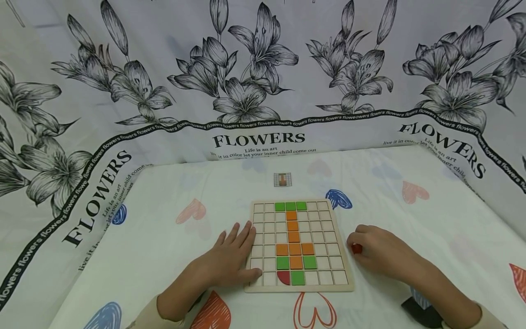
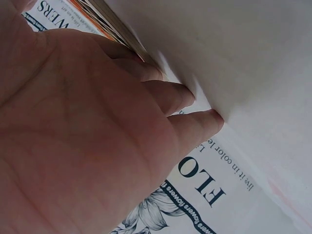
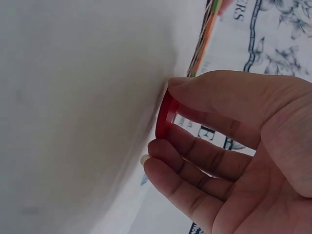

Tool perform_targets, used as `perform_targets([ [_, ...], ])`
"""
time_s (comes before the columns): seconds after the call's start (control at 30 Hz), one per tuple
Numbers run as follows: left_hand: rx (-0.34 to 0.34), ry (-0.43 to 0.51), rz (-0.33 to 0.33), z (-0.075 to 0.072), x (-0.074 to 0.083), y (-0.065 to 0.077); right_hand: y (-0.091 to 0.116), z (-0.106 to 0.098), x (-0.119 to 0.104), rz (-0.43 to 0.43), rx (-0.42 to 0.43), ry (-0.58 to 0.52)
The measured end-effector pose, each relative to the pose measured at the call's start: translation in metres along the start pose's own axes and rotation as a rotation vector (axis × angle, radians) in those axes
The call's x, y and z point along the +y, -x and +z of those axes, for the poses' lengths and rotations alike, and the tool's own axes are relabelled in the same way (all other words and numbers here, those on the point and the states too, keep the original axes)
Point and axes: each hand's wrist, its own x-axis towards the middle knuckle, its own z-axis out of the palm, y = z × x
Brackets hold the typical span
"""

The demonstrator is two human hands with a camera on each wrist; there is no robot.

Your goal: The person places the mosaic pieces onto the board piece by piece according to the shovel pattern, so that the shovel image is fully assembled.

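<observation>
A wooden grid board (image 1: 324,263) lies flat in front of me with coloured tiles in some of its squares. Three green tiles (image 1: 290,206) sit in its top row, several orange tiles (image 1: 292,226) form a column with a crossbar below, and more green tiles stand lower down. A red quarter-round tile (image 1: 283,277) is in the bottom row beside a green tile (image 1: 297,278). My left hand (image 1: 228,260) rests against the board's left edge, fingers extended, thumb over the lower left. Right of the board, my right hand (image 1: 380,251) pinches a red tile (image 3: 165,116) between thumb and fingers.
Beyond the board lies a small picture card (image 1: 282,179) showing a grid pattern. The cloth (image 1: 230,183) under everything has printed hearts. A curtain (image 1: 156,137) with flowers and lettering hangs around the back and sides. Something dark (image 1: 421,313) lies under the right forearm.
</observation>
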Motion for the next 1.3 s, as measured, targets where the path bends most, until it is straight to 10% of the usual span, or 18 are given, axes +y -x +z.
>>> perform_targets([
  [1.3, -0.005, -0.02, -0.004, -0.002, 0.002, 0.001, -0.019, 0.02, -0.08, -0.27, -0.072, -0.101],
])
